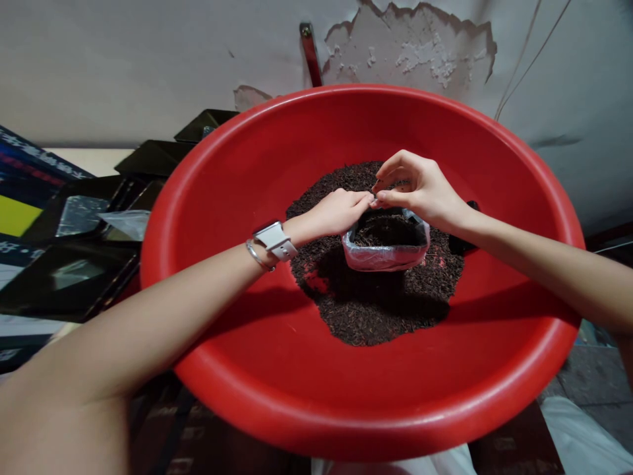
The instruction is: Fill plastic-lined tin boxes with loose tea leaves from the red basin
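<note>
A clear plastic bag [386, 257], squared in shape and partly filled with dark dried leaves that look like loose tea, stands open on a heap of the same leaves [366, 323]. The heap lies in a large red basin [237, 336]. My left hand [341, 210], with a watch above its wrist, is closed at the bag's far left rim. My right hand [415, 188] meets it there, thumb and curled fingers pinched near the left fingertips. A pale scrap of the bag's edge seems to be between them; the fingers partly hide it.
A black object [465, 231], partly behind my right wrist, lies in the basin. Several dark open boxes [69, 277] with clear plastic in them are stacked left of it. Behind stands a wall [148, 66] with peeling paint and a red bar [310, 56].
</note>
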Demonstrator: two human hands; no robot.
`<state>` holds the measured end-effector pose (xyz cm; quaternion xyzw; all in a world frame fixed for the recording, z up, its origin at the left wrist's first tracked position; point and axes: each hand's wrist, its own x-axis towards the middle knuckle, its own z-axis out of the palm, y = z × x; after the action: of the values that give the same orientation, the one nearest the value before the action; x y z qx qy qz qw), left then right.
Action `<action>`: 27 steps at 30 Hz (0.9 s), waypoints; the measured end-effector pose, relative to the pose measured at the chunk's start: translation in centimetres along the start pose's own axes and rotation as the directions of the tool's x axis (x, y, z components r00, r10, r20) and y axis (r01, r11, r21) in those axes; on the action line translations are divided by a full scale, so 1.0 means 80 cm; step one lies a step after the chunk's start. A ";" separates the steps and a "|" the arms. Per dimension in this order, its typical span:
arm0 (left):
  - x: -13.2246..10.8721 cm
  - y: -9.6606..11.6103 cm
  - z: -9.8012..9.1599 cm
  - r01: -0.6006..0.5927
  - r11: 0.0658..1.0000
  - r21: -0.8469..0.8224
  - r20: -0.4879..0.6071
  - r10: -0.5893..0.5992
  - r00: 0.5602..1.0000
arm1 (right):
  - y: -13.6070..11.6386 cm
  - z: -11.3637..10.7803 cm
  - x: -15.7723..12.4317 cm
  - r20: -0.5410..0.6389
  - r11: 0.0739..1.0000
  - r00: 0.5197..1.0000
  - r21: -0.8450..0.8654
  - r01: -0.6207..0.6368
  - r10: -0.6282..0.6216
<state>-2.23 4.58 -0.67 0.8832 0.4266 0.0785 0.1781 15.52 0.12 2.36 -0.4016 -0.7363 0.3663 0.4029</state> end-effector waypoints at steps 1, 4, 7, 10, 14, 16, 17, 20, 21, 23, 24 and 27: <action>0.000 0.000 0.000 0.000 1.000 -0.001 -0.001 0.000 1.000 | 0.000 0.000 0.000 0.002 1.000 1.000 0.001 0.001 -0.001; -0.001 0.001 -0.001 -0.005 1.000 -0.002 -0.010 0.005 1.000 | 0.000 0.001 0.000 0.023 1.000 1.000 0.002 -0.002 0.002; -0.002 0.001 0.000 -0.001 1.000 0.001 -0.011 0.001 1.000 | 0.002 0.001 0.000 0.050 1.000 0.999 -0.018 -0.006 0.007; -0.003 0.002 0.001 -0.043 0.999 -0.017 -0.074 0.041 0.996 | 0.002 0.000 0.000 0.042 1.000 0.999 0.008 -0.015 0.014; -0.007 0.009 -0.004 -0.168 0.980 -0.104 -0.292 0.131 0.947 | 0.003 -0.002 0.003 -0.030 0.987 0.998 0.155 -0.051 0.056; -0.011 0.016 -0.010 -0.211 0.963 -0.167 -0.374 0.137 0.917 | 0.005 -0.003 0.004 -0.071 0.970 0.992 0.228 -0.082 0.101; -0.013 0.019 -0.014 -0.228 0.954 -0.195 -0.397 0.136 0.908 | 0.006 -0.004 0.005 -0.086 0.960 0.988 0.260 -0.101 0.127; -0.018 0.024 -0.024 -0.250 0.934 -0.253 -0.417 0.128 0.900 | 0.008 -0.006 0.007 -0.114 0.933 0.976 0.331 -0.140 0.187; -0.019 0.025 -0.026 -0.248 0.932 -0.265 -0.416 0.122 0.901 | 0.009 -0.006 0.007 -0.123 0.927 0.973 0.345 -0.144 0.197; -0.020 0.026 -0.028 -0.242 0.927 -0.285 -0.418 0.107 0.902 | 0.009 -0.007 0.007 -0.139 0.920 0.968 0.363 -0.146 0.209; -0.020 0.026 -0.028 -0.238 0.926 -0.294 -0.418 0.100 0.903 | 0.010 -0.006 0.007 -0.146 0.919 0.966 0.368 -0.145 0.211; -0.021 0.027 -0.027 -0.223 0.922 -0.318 -0.414 0.076 0.907 | 0.011 -0.005 0.006 -0.165 0.918 0.963 0.370 -0.141 0.214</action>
<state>-2.34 2.58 2.16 0.8325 0.3620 0.3442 0.2396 15.94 1.01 1.90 -0.4228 -0.5738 0.4854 0.5064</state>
